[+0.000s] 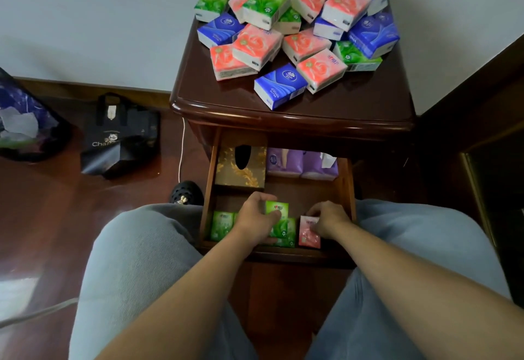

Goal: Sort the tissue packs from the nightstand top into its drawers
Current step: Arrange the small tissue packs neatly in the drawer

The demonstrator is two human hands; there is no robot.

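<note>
A black bag (120, 135) on the wooden floor (42, 218) bears white lettering that starts "Cha", the rest lost in a fold; the print on the tissue packs is too small to read.

The nightstand (295, 110) top carries a loose heap of tissue packs (297, 19) in pink, green and blue, with a blue pack (279, 86) nearest its front edge. Below, the open drawer (208, 189) holds a gold patterned tissue box (241, 168) at the back left and purple packs (302, 164) at the back right.

At the drawer's front, the left hand (256, 218) grips a green pack (276, 212), fingers curled round it, above other green packs (222, 225) standing in a row. The right hand (329, 219) pinches the top of a pink pack (309, 232) standing just beside the green ones.

Both forearms reach in between knees in grey trousers (136, 260). A black shoe (187, 192) sits left of the drawer, a white cable (181, 149) runs down beside the nightstand, and a dark purple bag (25, 121) lies at the far left.
</note>
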